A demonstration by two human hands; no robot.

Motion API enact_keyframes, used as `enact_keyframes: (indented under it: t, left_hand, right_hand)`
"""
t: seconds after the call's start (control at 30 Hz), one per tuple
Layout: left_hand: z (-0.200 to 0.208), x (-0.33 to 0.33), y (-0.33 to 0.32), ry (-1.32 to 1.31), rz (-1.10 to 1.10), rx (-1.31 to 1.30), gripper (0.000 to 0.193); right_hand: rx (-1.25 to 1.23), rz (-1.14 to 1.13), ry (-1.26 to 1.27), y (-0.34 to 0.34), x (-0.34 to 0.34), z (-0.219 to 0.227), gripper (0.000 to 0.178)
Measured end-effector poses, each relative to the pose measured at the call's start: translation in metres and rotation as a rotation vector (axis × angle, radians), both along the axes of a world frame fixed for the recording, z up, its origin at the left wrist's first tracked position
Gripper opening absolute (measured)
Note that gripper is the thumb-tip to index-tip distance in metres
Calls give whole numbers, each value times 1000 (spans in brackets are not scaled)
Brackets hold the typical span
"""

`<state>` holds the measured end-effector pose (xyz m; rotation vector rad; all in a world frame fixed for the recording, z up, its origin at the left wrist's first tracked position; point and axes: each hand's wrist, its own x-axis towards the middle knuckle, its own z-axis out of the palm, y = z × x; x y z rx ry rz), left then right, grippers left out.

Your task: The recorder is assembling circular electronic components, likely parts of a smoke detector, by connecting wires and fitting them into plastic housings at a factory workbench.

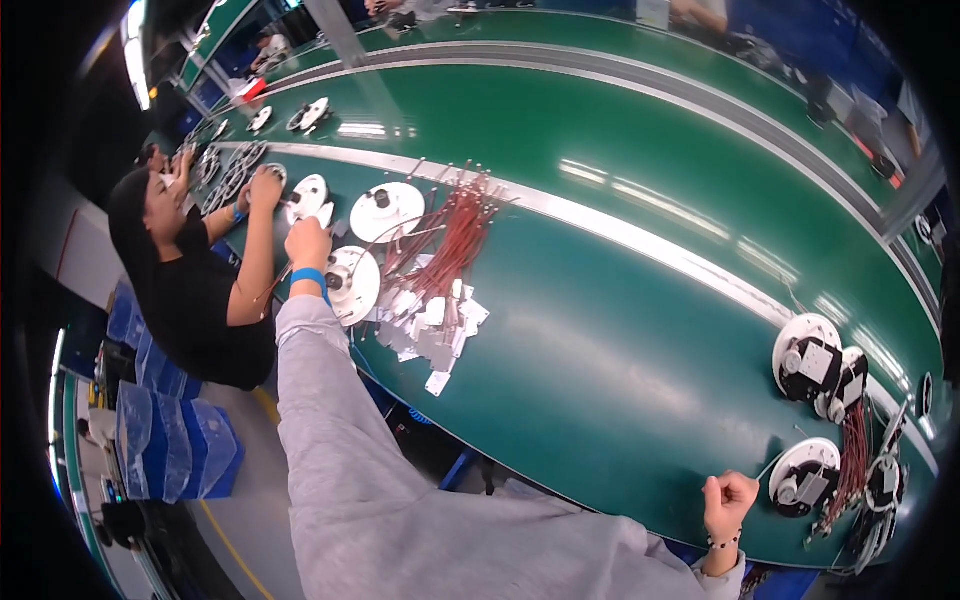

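Note:
My left hand (308,243), with a blue band at its wrist, reaches far out to the left among round white discs with dark centres. Its fingers are closed on a small white piece (325,214); thin reddish wires trail below the hand. One white disc (352,287) lies just under that wrist, another (388,212) to its right. At the lower right, my right hand (730,500) is curled closed over the table edge. A thin pale wire (770,466) runs between it and a white disc with a black-and-silver fitting (806,478). What its fingers hold is hidden.
A bundle of red wires (452,235) with small white plates (437,335) lies on the green table (600,370). More fitted discs (808,358) and red wires (855,450) crowd the right end. A co-worker in black (190,270) handles parts at left, beside blue bins (175,440).

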<state>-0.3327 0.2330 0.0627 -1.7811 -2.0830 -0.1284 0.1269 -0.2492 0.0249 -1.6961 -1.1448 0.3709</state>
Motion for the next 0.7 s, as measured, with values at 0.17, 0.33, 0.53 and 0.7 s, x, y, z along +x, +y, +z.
enact_keyframes:
  t: [0.17,0.33,0.53,0.7]
  left_hand:
    - [4,41,26,-6,-85,-68,34]
    - [56,64,-38,-171,-611,131,36]
    - [40,232,-168,-573,-1269,4,25]
    - [24,280,-198,-582,-1513,-85,26]
  right_hand:
    - [-70,-25,-291,-2,4,28,19]
    - [-124,-173,-548,9,49,53,15]
    - [-346,-438,-784,-40,124,79,39]
    - [-513,-400,-348,-81,176,63,40]
